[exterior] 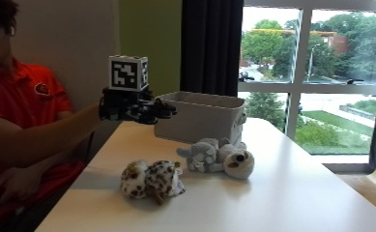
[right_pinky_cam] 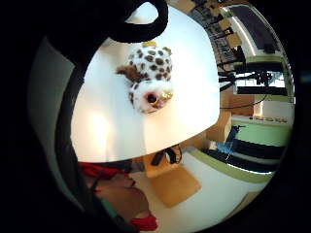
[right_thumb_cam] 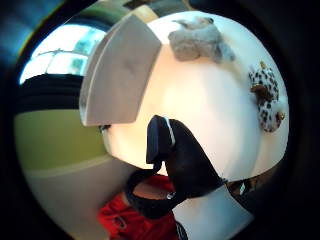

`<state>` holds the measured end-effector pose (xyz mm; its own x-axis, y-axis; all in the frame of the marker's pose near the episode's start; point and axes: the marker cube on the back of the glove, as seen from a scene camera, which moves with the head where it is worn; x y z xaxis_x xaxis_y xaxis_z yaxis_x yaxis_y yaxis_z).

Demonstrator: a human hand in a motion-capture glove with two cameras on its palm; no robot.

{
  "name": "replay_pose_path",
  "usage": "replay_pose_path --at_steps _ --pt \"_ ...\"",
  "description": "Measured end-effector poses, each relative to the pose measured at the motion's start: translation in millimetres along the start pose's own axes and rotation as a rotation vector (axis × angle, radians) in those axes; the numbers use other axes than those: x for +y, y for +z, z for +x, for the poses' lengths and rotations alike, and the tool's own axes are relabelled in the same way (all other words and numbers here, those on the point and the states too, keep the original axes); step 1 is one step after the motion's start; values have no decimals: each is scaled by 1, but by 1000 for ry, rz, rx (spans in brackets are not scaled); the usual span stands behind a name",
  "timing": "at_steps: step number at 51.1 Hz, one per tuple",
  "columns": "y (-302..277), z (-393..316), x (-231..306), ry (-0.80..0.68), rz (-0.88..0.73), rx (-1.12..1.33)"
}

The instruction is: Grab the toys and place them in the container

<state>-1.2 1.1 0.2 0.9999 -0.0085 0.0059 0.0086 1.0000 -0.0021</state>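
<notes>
Standing at the far end of the white table (exterior: 290, 193) is the container (exterior: 200, 118), a pale grey box with upright walls and an open top; its inside is not showing from the outside view, so whether anything is lying in it cannot be told. Two toys are lying on the table in front of it. The spotted toy (exterior: 150, 180), white with brown blotches, is lying nearest the front edge, its long axis running across the table, its dark-nosed face showing in the little finger side view (right_pinky_cam: 151, 97). The grey toy (exterior: 216, 157) is lying just behind it, close to the container's front wall, with its pale round head pointing toward the window side. The gloved right hand (exterior: 133, 107) is hovering in the air above the table's near-left side, beside the container, its fingers (exterior: 162, 110) reaching out loosely toward the box, holding nothing and touching neither toy
</notes>
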Motion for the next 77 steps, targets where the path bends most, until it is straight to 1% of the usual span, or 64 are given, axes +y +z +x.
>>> replay_pose_path --at_steps 23,35,52,60,70,77 --pt "8 5 2 1 -16 -14" --pt "29 34 -14 40 4 24" --pt "66 99 -40 191 -122 120" --pt "87 123 -43 258 -280 170" --pt "94 147 -47 254 -196 145" --pt "94 148 -56 269 -97 221"
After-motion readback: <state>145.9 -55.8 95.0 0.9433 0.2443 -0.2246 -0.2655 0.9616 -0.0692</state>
